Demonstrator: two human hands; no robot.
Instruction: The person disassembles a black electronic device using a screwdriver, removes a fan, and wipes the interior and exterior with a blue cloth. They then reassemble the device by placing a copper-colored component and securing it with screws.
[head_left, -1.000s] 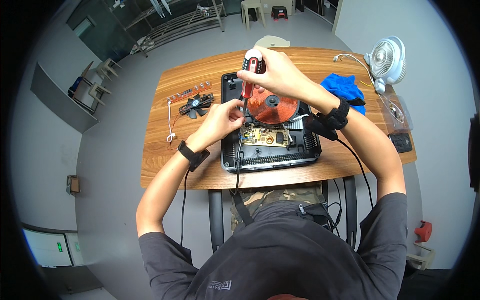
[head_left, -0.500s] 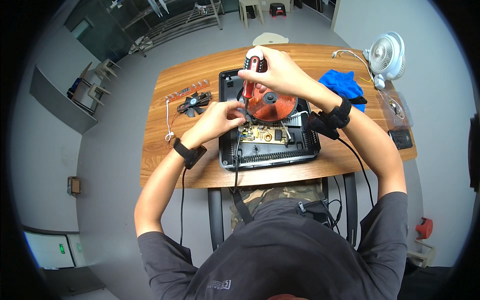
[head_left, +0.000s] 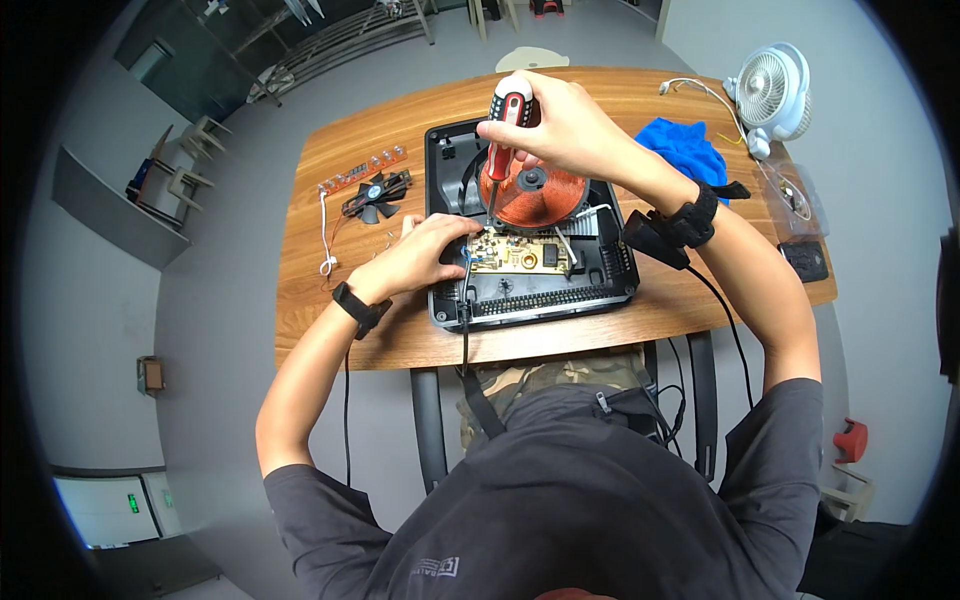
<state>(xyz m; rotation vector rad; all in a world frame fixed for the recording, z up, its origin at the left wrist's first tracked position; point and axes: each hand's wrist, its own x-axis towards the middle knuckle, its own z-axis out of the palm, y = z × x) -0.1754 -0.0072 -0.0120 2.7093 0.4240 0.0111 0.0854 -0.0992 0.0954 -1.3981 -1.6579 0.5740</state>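
My right hand (head_left: 572, 125) is wrapped round the red, black and white handle of a screwdriver (head_left: 508, 112). The screwdriver stands nearly upright, its shaft pointing down at the left lower edge of a copper coil (head_left: 535, 196). Coil and tan circuit board (head_left: 520, 256) sit inside a black plastic housing (head_left: 560, 300), which looks like an opened induction cooker. Over the housing's left side lies my left hand (head_left: 420, 255), thumb and fingers apart, fingertips by the board's upper left corner. Whether the screwdriver's tip sits in a screw is too small to tell.
Left of the housing lie a small black fan (head_left: 377, 198) and an orange strip (head_left: 362, 171) with a white cable. On the right are a blue cloth (head_left: 685, 150), a white desk fan (head_left: 770, 90), a clear plastic tray (head_left: 795, 200) and a black flat box (head_left: 803, 261).
My left hand has drawn back from the screwdriver's tip, down and left, its fingers now spread. The right hand keeps its hold on the screwdriver. The whole view has shifted slightly.
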